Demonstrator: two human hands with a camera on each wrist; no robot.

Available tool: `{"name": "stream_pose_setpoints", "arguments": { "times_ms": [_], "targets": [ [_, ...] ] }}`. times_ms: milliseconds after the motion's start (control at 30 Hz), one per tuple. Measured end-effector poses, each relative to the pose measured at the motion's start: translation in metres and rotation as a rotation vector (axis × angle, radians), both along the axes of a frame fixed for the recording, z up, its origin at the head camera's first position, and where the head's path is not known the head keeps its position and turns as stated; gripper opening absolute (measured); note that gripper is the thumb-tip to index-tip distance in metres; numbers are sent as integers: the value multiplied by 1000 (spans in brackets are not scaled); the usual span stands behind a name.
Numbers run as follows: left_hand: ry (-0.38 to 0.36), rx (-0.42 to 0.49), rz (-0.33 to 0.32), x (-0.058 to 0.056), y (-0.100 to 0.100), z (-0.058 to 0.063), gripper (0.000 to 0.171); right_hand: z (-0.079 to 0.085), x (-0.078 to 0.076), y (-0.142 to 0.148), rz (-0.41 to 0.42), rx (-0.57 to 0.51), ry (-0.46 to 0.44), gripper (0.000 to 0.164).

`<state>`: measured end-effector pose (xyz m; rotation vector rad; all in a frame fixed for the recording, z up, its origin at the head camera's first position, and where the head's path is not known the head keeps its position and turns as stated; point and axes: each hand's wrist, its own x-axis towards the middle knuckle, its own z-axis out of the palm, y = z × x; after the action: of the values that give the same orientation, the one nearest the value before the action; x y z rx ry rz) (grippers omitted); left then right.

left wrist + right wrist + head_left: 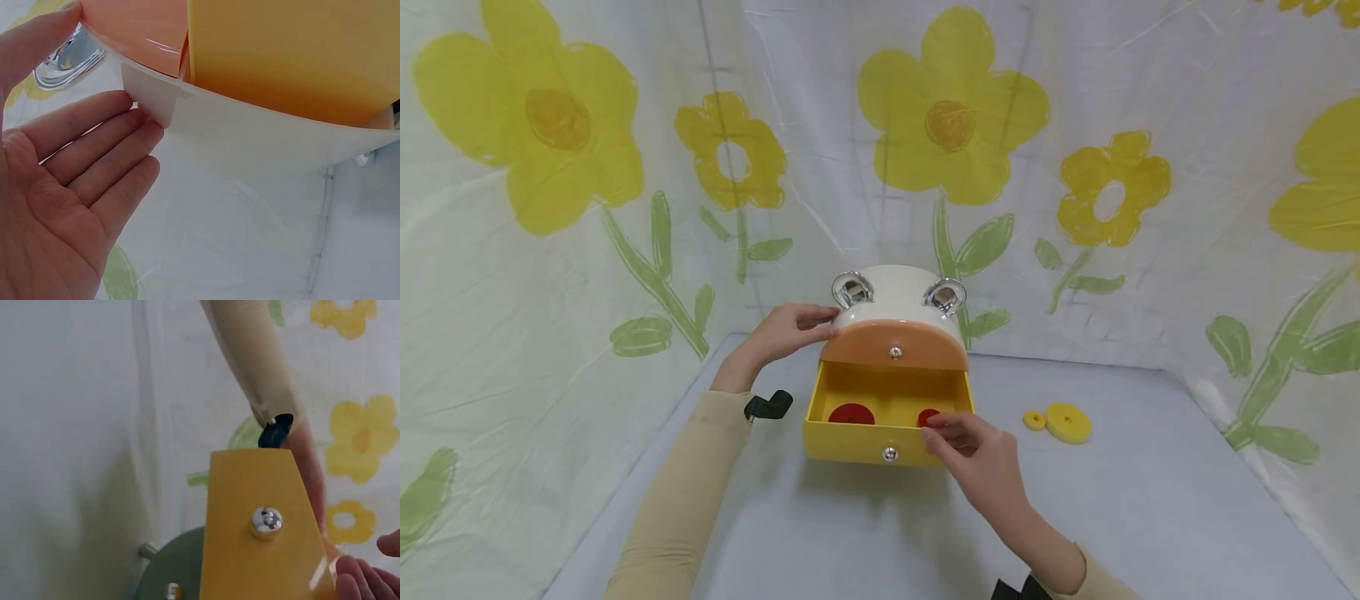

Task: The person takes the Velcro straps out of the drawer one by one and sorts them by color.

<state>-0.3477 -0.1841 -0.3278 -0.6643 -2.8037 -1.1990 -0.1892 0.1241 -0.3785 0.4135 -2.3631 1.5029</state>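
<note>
So the yellow drawer [887, 433] sits pulled out at frame centre, two red discs [852, 414] inside. Left hand [786, 333], fingers relaxed, steadies the box [898, 304]; right hand [973, 450] pinches the drawer's front rim. Next move probably needs a straight, gentle slide.

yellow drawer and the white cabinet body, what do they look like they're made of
Yellow drawer: probably smooth moulded plastic, even colour, with a shiny metal-look knob. White cabinet body: looks like glossy plastic, thin edges showing in the left wrist view; its ring handles look chromed.

Head view above; wrist views close
</note>
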Motion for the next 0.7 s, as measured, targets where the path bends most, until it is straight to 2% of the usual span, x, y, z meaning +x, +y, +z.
{"name": "stream_pose_setpoints", "arguments": {
  "times_ms": [133,333,567,700],
  "targets": [
    [2,-5,6,0,0,1,63,10,-10,7,-10,58,15,20],
    [5,-6,1,1,1,1,64,23,-28,15,-6,142,-21,25],
    [2,2,5,0,0,0,64,31,-48,17,43,158,-137,29],
    [4,1,4,0,0,0,64,35,-58,15,83,172,-201,26]
  ]
}}
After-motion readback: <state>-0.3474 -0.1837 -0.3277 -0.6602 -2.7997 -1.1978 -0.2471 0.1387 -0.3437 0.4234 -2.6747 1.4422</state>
